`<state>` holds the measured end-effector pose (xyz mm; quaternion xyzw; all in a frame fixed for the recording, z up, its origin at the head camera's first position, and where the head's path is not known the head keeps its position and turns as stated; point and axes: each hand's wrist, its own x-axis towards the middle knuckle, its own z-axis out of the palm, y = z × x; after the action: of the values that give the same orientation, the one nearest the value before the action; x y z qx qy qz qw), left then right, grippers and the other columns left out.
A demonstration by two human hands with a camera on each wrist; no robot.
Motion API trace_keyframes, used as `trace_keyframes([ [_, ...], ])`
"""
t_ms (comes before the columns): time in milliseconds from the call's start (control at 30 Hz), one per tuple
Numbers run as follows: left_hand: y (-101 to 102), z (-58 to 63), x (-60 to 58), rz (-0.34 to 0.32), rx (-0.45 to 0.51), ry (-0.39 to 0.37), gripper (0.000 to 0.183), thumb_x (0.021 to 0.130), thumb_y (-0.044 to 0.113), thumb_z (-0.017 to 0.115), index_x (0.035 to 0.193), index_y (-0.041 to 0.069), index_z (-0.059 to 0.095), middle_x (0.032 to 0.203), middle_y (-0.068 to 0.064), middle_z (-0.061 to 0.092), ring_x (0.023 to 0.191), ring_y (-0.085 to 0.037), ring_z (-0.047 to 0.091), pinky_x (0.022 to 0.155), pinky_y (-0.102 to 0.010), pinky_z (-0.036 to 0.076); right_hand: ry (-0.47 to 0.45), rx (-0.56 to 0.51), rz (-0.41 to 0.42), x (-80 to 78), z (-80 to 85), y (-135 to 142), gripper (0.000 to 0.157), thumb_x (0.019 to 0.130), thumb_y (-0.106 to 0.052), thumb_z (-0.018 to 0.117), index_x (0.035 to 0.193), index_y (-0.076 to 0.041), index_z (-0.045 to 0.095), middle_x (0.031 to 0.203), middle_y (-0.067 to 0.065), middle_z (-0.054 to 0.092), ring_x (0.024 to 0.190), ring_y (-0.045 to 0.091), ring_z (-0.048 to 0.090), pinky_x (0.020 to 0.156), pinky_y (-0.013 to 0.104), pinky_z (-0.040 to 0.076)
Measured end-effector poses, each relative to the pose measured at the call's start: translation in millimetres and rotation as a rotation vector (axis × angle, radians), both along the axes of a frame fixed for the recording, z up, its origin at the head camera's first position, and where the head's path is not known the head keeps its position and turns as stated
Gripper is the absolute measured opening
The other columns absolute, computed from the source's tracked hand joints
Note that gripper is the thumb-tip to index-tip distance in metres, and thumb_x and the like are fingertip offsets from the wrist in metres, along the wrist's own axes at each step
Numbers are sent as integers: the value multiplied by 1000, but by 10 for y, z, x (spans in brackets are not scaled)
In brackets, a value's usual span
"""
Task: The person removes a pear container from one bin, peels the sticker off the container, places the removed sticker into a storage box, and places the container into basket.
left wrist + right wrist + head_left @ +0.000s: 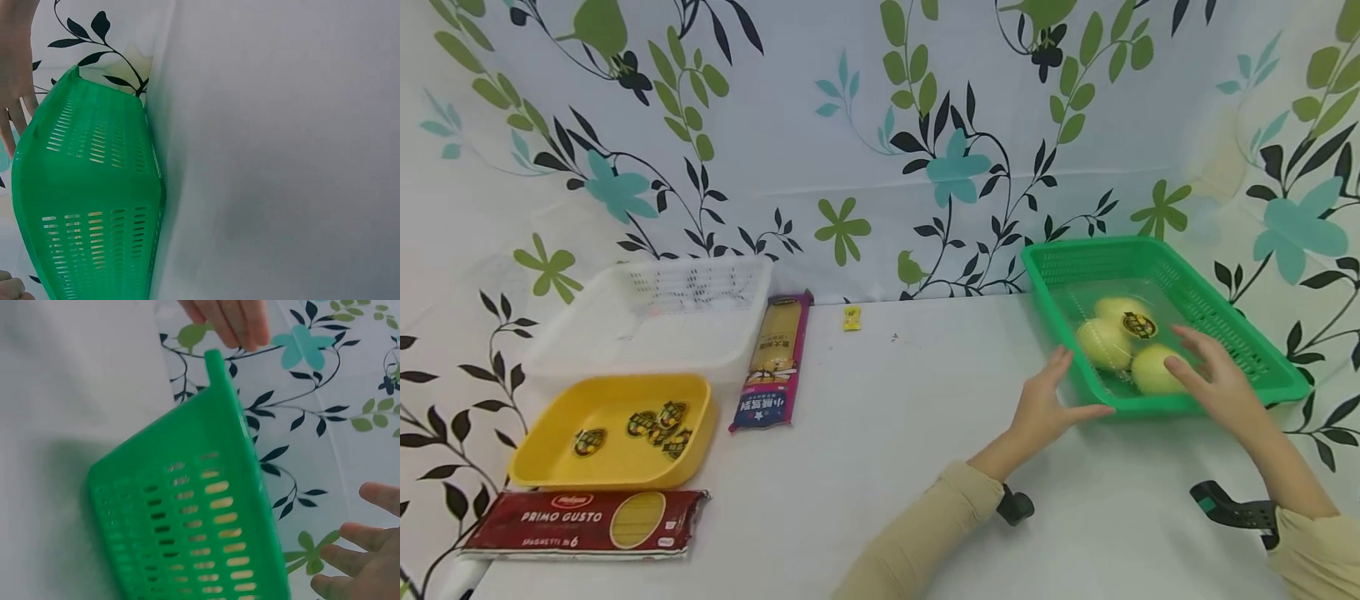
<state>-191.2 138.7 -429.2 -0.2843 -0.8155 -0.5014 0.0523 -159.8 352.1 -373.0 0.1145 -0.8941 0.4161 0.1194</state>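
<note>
In the head view, a green basket (1217, 308) stands at the right. Inside it lie 3 pale yellow-green round fruits (1105, 343), seemingly under clear plastic with a round black-and-yellow sticker (1139, 325). My left hand (1047, 404) is by the basket's near left corner, fingers and thumb spread. My right hand (1217, 383) hovers over the near right part of the basket, fingers loosely bent, with nothing in its grasp. Whether the left hand touches the rim I cannot tell. Both wrist views show the basket's slotted side walls (94, 181).
At the left are a white basket (647, 354), a yellow tray (610, 473) with several round stickers (589, 442), and a red spaghetti pack (587, 523). A purple-ended noodle pack (772, 362) leans against the white basket. A small yellow packet (852, 317) lies near the back.
</note>
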Motion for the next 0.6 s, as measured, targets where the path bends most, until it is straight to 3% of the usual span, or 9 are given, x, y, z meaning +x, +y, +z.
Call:
trace_keyframes([
  [133,94,1,10,1,-31,-27,86,70,38,74,136,1,33,141,-9,28,126,-10,23,96,-18,25,-40,-16,-15,-21,-70,93,53,97,-18,36,137,10,16,136,36,14,120,53,13,96,59,15],
  [300,192,37,36,29,-152,50,84,71,44,72,136,3,36,140,-7,30,126,-9,24,96,-18,25,-104,-32,-58,-133,-115,265,57,97,-23,35,138,8,12,135,38,12,119,55,12,86,68,15],
  [500,299,41,53,143,-313,161,78,74,55,63,133,7,42,138,-5,36,125,-9,29,96,-19,27,-174,43,-201,-415,-322,635,62,95,-37,36,144,-8,11,144,20,14,125,42,21,83,65,26],
  [600,334,11,63,184,-284,141,76,73,52,65,131,7,44,136,-4,38,124,-8,30,96,-18,27,-214,48,-204,-515,-337,765,66,94,-41,36,144,-7,9,144,22,13,126,43,17,85,66,22],
])
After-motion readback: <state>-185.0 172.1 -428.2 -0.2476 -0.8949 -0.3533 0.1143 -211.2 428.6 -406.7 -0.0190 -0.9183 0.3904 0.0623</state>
